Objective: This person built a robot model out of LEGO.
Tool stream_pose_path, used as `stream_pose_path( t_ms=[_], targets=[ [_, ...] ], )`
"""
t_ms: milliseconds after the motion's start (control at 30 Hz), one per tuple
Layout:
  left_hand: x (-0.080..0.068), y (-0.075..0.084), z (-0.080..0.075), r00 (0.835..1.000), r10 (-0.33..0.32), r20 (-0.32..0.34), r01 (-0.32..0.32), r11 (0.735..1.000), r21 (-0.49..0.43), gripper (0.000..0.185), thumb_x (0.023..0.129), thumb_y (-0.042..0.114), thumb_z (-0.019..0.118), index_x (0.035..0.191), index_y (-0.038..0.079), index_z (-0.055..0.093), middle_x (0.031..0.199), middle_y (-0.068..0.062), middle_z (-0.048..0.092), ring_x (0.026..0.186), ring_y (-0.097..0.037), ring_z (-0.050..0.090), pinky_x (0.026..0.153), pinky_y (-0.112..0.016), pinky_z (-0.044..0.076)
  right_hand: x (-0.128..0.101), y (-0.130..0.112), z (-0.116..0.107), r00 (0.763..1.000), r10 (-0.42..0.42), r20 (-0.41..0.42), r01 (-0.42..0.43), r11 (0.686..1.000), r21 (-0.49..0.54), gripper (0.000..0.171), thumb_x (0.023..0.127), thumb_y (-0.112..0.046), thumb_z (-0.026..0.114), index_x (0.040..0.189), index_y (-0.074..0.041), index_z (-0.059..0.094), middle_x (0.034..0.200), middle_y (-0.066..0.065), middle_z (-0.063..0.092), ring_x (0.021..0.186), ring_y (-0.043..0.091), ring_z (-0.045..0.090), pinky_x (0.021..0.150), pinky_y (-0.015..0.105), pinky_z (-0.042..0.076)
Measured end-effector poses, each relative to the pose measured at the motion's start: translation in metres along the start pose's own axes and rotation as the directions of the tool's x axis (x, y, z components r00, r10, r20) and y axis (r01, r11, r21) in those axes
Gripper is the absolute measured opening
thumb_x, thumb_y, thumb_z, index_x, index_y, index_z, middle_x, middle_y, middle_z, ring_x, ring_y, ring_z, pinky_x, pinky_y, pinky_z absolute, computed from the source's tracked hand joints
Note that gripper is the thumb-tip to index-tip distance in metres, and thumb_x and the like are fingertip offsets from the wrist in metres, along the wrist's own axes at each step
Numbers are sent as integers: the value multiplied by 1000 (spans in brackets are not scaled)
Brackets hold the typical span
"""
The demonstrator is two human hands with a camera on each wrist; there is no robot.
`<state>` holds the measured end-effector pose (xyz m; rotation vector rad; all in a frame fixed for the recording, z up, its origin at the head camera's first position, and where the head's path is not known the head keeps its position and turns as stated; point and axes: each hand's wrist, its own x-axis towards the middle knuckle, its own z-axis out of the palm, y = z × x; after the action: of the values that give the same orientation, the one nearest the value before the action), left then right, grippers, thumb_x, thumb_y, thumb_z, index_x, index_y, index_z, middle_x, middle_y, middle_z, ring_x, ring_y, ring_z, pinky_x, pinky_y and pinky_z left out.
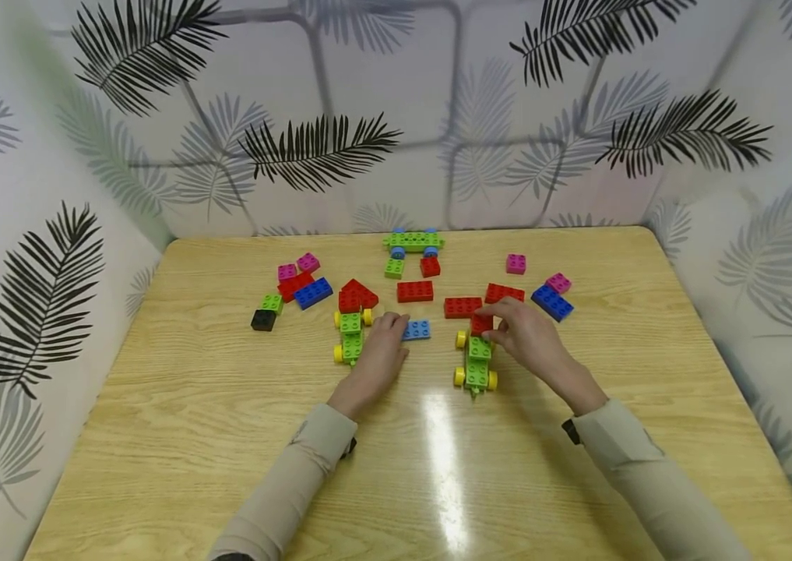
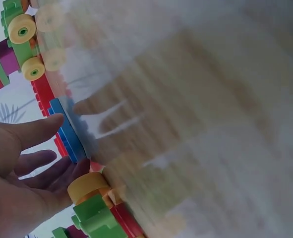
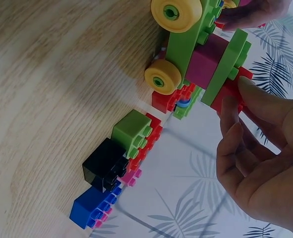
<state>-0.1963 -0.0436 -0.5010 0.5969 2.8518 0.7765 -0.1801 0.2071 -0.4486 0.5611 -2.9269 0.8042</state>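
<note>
- The right hand [image 1: 529, 336] pinches a small red brick [image 1: 481, 322] with curled fingertips, on the front of the right green car [image 1: 476, 365] with yellow wheels.
- The left hand [image 1: 380, 354] lies open and relaxed on the wooden table [image 1: 178, 436]; it holds nothing.
- Its fingertips are between the left green car [image 1: 351, 336] and a light blue brick [image 1: 417, 330].

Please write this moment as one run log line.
left hand: open beside light blue brick | right hand: pinches red brick on green wheeled car
</note>
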Motion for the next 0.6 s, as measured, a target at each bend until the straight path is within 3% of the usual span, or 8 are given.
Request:
stream_pose_path(
  t_ms=[367, 600],
  targets=[
    [5, -1, 1, 998, -54, 20, 52, 996, 67, 43, 92, 10, 65, 133, -1, 55, 119, -12, 54, 107, -25, 45, 93, -36, 43, 0, 1, -1, 1000, -15, -17, 15, 1000, 16, 33, 82, -5, 75, 114, -2, 69, 97, 11, 65, 69, 18, 60, 58, 31, 50],
    [-4, 3, 3, 999, 7, 39, -9, 999, 46, 36, 91, -2, 61, 127, 2, 60, 112, -9, 53, 102, -22, 45, 89, -32, 44, -1, 1, 0, 1000, 0, -4, 0, 1000, 6, 33, 83, -7, 75, 115, -3, 68, 98, 11, 65, 71, 18, 60, 60, 31, 50]
  ],
)
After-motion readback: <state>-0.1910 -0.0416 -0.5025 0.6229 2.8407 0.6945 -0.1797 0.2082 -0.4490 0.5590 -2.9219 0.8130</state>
